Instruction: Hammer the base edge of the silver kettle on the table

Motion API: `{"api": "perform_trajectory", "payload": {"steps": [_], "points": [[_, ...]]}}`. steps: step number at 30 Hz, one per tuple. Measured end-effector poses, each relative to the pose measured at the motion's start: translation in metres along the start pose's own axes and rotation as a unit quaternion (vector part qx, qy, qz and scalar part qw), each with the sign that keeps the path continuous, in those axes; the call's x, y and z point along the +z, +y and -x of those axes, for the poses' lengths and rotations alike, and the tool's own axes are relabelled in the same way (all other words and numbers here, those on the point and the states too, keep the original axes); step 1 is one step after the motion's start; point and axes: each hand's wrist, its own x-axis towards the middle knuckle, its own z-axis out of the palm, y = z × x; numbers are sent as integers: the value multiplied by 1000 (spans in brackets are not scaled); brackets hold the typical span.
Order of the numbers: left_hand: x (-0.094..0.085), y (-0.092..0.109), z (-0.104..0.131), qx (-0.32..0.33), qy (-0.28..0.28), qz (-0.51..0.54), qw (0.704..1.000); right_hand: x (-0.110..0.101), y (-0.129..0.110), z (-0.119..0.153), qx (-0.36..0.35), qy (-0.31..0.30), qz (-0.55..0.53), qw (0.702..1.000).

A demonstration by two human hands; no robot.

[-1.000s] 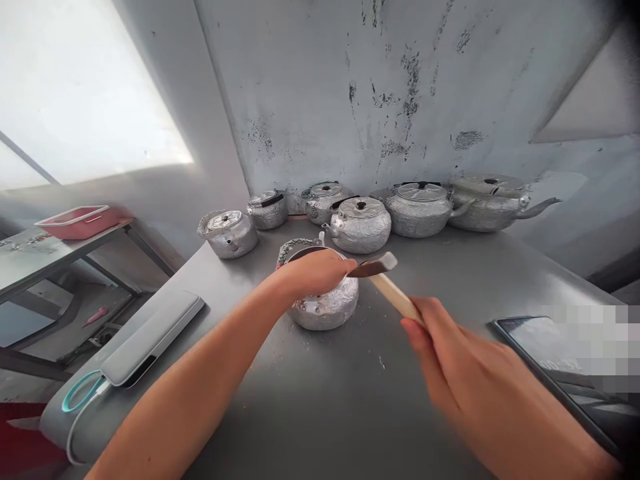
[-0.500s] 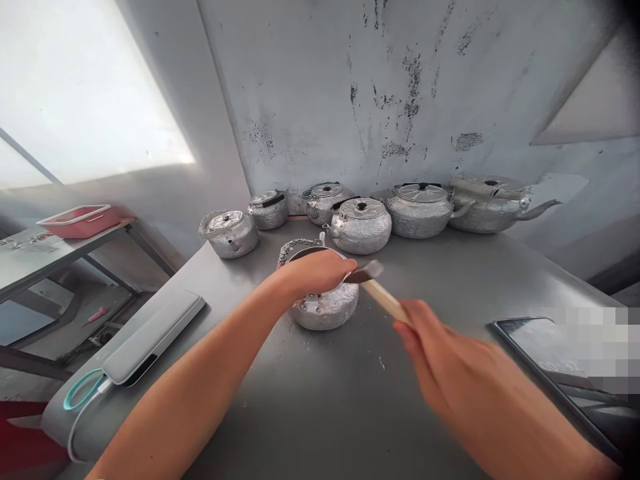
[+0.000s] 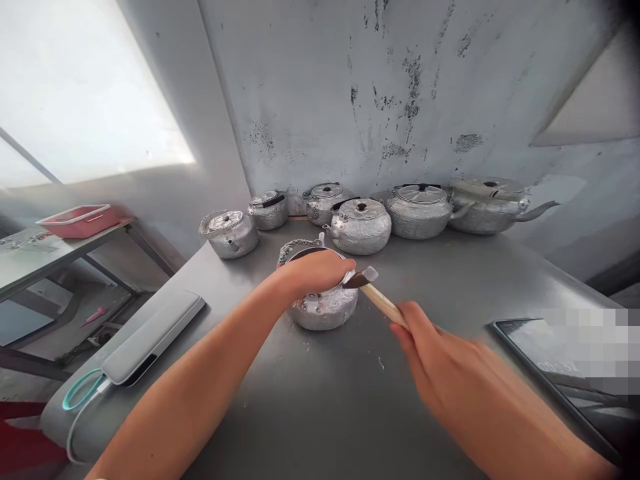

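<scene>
A dented silvery metal kettle (image 3: 327, 311) with a wrapped handle stands upright on the table in front of me, its top without a lid. My left hand (image 3: 323, 270) lies over the opening and grips the rim at its right side; the fingers inside are hidden. My right hand (image 3: 425, 347) is closed round the pale wooden handle of a hammer (image 3: 383, 301). The hammer's dark head, with a lighter, shiny end, is at the kettle's upper right edge, close by my left thumb. Whether it touches the metal I cannot tell.
Several lidded kettles (image 3: 419, 217) line the back of the grey table (image 3: 330, 407) by the wall. A power bank (image 3: 155, 337) with a cable lies at left, a phone (image 3: 555, 380) at right. Beyond the left edge, a pink basket (image 3: 83, 223) sits on a shelf.
The hammer's head has shifted slightly down and left and is less blurred. My right hand has moved a little with it, while my left hand and the kettle stay nearly in place.
</scene>
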Motion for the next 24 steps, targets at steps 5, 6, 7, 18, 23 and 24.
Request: {"api": "perform_trajectory", "payload": {"steps": [5, 6, 7, 18, 23, 24], "points": [[0, -1, -1, 2, 1, -13, 1000, 1, 0, 2, -5, 34, 16, 999], [1, -1, -1, 6, 2, -16, 1000, 1, 0, 2, -13, 30, 27, 999], [1, -1, -2, 11, 3, -19, 1000, 1, 0, 2, -18, 22, 32, 999], [-1, -5, -5, 54, 3, -59, 997, 0, -1, -2, -3, 13, 7, 1000], [0, -5, -4, 48, 8, -57, 997, 1, 0, -1, 8, -6, 4, 1000], [0, -5, -4, 47, 9, -57, 997, 0, 0, -1, 16, 1, -8, 1000]]}}
